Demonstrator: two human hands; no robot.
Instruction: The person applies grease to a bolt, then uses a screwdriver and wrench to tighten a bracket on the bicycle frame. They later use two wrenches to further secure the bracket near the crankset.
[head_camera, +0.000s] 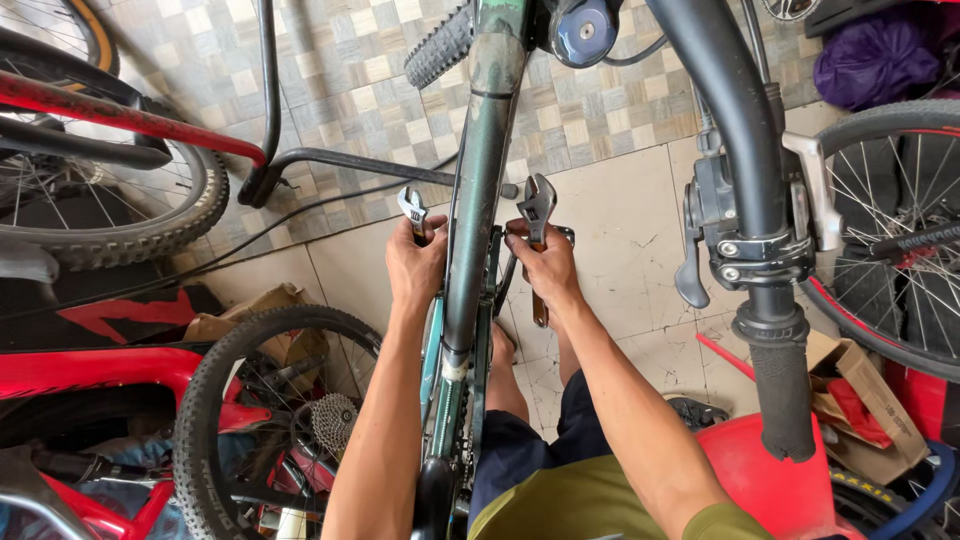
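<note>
Mid frame: left hand is shut tight on a small wrench, left of the green bike frame. Right hand grips a bigger wrench, right of it.

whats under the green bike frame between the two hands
Pale floor tiles and part of a bare leg show under the green frame. The part both wrenches grip is hidden by the tube.
</note>
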